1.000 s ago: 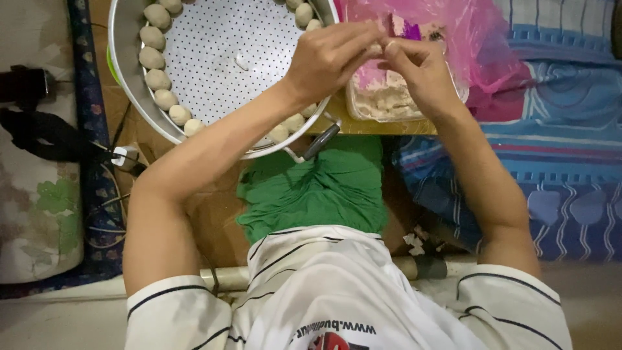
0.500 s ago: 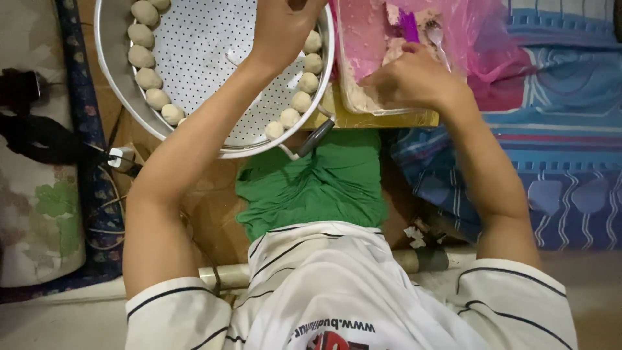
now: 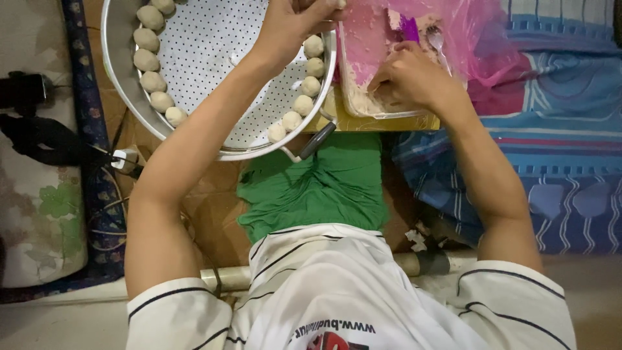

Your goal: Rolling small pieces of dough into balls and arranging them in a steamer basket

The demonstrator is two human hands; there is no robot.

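Fingers of our left hand [image 3: 291,26] are pinched at the far edge of the view, just over the right rim of the perforated steamer tray [image 3: 214,58]; they seem to close on a small dough ball [image 3: 337,4], though the frame cuts most of it off, so we cannot be sure. Our right hand [image 3: 411,78] is curled knuckles-up inside the rectangular container of dough [image 3: 363,104], its fingers buried in the mix, so we cannot tell whether they grip a portion or only press into it.

The round tray sits to the left, with pale dough balls [image 3: 304,97] lined along its right rim and another row [image 3: 150,61] along its left rim; the dotted middle lies bare. The container stands just right of the tray, touching or nearly touching it, with a pink plastic bag [image 3: 492,39] and a spoon [image 3: 435,39] on its far side. A green cloth [image 3: 311,188] covers our lap on the near side.

To place well, we judge the ball should go down beside the last one in the right row, close without touching, and be let go gently so it keeps its shape. The next pinch from the container should match the size of the others.
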